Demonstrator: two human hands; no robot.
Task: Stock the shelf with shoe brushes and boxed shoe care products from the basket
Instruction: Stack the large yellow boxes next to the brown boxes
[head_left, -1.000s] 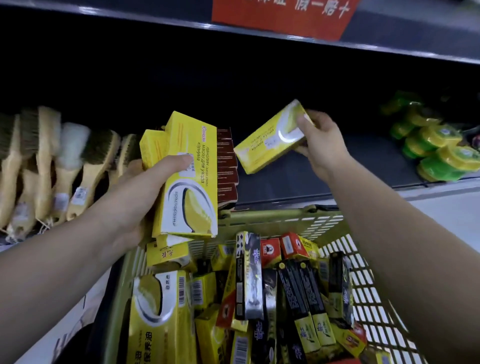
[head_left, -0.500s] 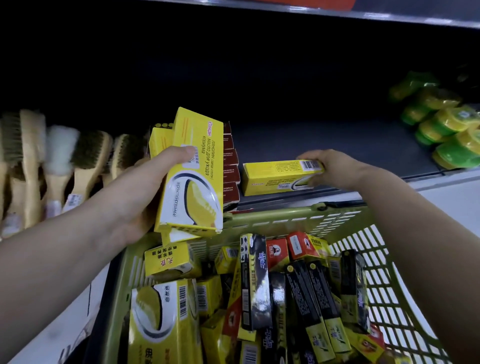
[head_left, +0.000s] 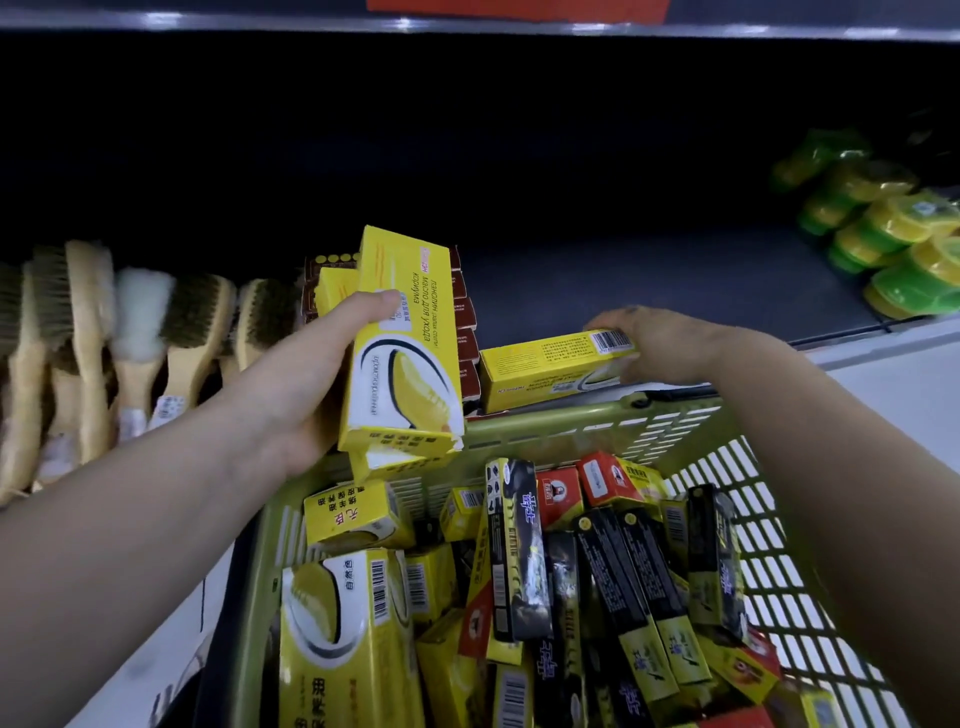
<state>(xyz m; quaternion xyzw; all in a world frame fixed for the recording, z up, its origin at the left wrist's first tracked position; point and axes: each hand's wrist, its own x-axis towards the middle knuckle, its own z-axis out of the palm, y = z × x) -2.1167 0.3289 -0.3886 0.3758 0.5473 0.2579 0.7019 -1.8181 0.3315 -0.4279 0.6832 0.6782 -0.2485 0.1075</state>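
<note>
The right hand (head_left: 655, 344) is gripping one end of the flat yellow box (head_left: 545, 370), which is lying crosswise on the shelf (head_left: 623, 280), just right of the brown boxes (head_left: 466, 332). The left hand (head_left: 306, 397) is clutching the upright yellow box (head_left: 408, 358), nearer that stack.

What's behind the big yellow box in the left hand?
A stack of dark red boxes on the shelf shows at its right edge, and a smaller yellow box at its upper left. The big yellow box covers the rest of the stack.
</note>
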